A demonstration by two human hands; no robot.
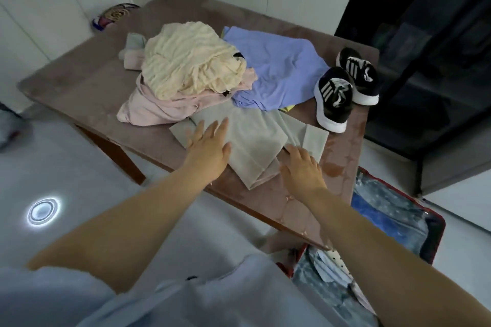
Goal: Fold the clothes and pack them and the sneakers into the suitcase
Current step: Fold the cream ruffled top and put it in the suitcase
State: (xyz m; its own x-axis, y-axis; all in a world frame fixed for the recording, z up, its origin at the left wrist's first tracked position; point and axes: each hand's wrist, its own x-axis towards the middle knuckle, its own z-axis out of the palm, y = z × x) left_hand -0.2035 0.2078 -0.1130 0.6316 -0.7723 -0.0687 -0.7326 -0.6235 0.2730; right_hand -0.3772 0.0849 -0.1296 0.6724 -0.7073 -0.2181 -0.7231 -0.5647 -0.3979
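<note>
Right now the step looks like folding the grey garment point(255, 135) at the near side of the table point(79, 79). The left hand point(210, 141) lies flat on its left part, fingers straight & spread, gripping nothing. The right hand point(300, 164) rests on the right part by a turned-over flap, fingers laid out too, not clamped on cloth as far as I can see.

To do it well, imo: smooth from the middle outward w/ both palms before the next fold, line up the edges so the flap sits square, & press the crease down. The cloth looks thin & the tabletop smooth, so it may slide. Its near corner lies close to the table edge, so draw it in first.

The garment itself is pale grey & soft-looking, doubled into a rough rectangle w/ layers a bit askew. Behind it are a pink garment point(151, 111), a crumpled cream one point(186, 58) on top of that, & a lilac-blue one point(279, 69), all unfolded. The sneakers point(334, 95), black w/ white stripes & soles, stand just right of the pile. The suitcase point(439, 236) lies open on the floor by the table's near right corner, w/ some cloth seemingly inside.
</note>
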